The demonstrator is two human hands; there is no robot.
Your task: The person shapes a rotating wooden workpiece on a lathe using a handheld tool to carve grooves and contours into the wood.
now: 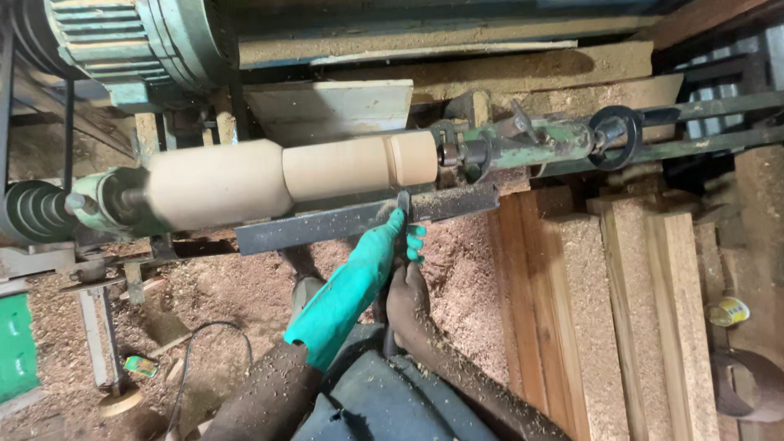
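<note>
Left fingers (415, 242) in a green glove, curled over the front of a chisel (403, 204) just behind its tip, pressing it down on the rest (359, 219). Left hand (390, 245) closed on the chisel, gloved forearm running down and left toward the body. Right fingers wrapped round the chisel's handle lower down, bare and dusted with sawdust; right hand (406, 300) shut on the handle, just beside and below the left. Chisel pointing up, blade across the rest, tip near or at the blank (294, 171); contact cannot be told. Blank pale, lying level between two ends of a lathe, wide cylinder at left, narrower turned section with a groove at right, blurred at the edges. Rest a dark flat bar, speckled with chips, just below the blank. Tailstock (523, 143) green, at the blank's right end, with a black handwheel (614, 135) farther right. Headstock (106, 204) at left, grooved pulley (33, 211) beside it, motor (122, 37) above. Sawdust (245, 286) thick on the floor. Planks (621, 310) stacked at right, dust on top. Cable (196, 343) lying in the dust at lower left.
</note>
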